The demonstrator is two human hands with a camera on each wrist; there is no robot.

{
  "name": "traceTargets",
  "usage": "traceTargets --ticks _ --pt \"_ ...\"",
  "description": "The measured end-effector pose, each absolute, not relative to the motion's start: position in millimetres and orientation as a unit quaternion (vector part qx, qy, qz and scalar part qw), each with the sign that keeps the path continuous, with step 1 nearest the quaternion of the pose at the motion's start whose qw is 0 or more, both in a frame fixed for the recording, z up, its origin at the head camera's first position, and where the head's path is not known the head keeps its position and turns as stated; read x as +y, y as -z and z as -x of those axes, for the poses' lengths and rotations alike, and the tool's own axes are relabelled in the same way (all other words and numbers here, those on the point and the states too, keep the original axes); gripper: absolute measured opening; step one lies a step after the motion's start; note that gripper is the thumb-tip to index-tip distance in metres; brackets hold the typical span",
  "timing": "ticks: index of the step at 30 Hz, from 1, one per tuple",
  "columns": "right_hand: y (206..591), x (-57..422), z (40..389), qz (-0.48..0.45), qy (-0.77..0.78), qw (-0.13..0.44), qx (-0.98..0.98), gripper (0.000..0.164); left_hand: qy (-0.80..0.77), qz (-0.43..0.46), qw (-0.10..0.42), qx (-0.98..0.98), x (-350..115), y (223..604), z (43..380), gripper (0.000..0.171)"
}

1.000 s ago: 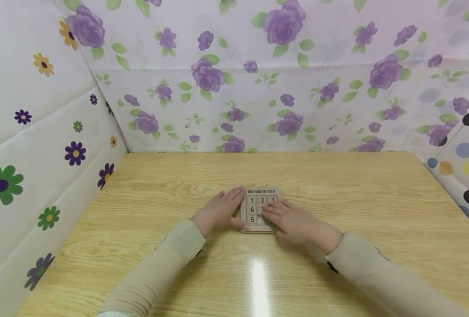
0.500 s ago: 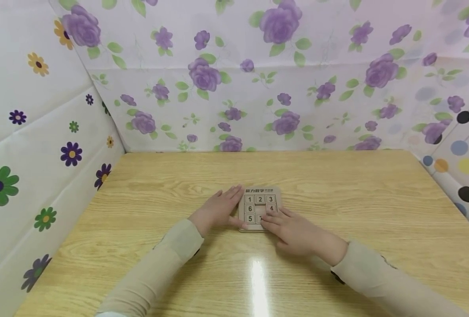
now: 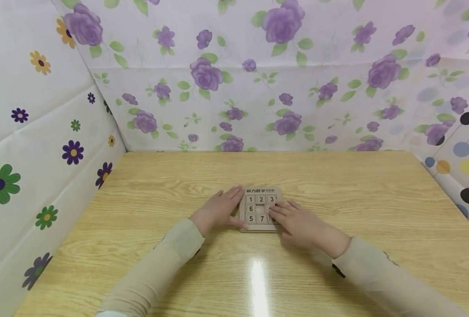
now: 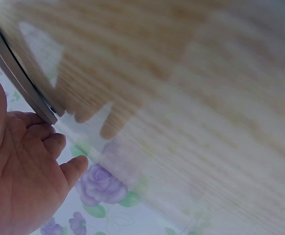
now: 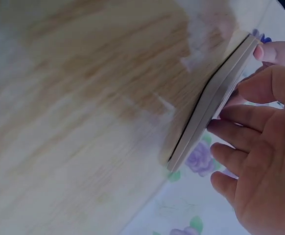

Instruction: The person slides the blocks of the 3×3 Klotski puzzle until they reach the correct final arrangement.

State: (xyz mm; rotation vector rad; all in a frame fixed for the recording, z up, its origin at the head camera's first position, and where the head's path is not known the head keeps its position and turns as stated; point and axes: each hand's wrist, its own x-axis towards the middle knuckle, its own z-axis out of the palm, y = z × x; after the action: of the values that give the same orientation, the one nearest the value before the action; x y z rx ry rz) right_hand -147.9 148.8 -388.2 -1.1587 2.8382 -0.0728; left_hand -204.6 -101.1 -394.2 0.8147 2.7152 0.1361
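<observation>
A wooden number sliding puzzle [image 3: 260, 209] lies flat on the table in the head view. Its top row reads 1, 2, 3, and the centre square is a gap. Tile 6 [image 3: 250, 209] is left of that gap, and tiles 5 and 7 [image 3: 262, 219] stand below. My left hand [image 3: 218, 210] rests along the left edge, thumb at the near corner, fingers extended. Across the right column lies my right hand [image 3: 302, 225], fingertips on the middle tile, partly covering it and the tile below. Both wrist views show the puzzle [image 5: 213, 105] edge-on beside the fingers.
The wood-grain table [image 3: 171, 176] extends around the puzzle, with a bright glare streak near its front. Flowered sheeting [image 3: 234, 88] hangs behind it, with a daisy-patterned sheet [image 3: 40, 154] at left and a dotted one [image 3: 462, 149] at right.
Tile 7 has slid from the centre down to the bottom row, opening the gap in the centre. My right hand has then shifted to the right column. My left hand has stayed put.
</observation>
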Motion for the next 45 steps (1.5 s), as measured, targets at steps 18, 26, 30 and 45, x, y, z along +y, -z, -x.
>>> traceTargets --ticks 18,26,30,45 --pt "387 143 151 0.414 0.042 0.040 0.908 0.056 -0.058 -0.288 0.151 0.944 -102 395 204 0.111" --pt "385 153 137 0.428 0.012 0.013 0.904 0.048 -0.061 -0.285 0.150 0.945 -102 393 204 0.112" --pt "386 155 138 0.422 0.009 0.021 0.907 0.049 -0.062 -0.288 0.150 0.944 -102 394 203 0.111" --pt "387 150 155 0.389 0.030 0.044 0.920 0.053 -0.060 -0.292 0.145 0.943 -103 394 203 0.110"
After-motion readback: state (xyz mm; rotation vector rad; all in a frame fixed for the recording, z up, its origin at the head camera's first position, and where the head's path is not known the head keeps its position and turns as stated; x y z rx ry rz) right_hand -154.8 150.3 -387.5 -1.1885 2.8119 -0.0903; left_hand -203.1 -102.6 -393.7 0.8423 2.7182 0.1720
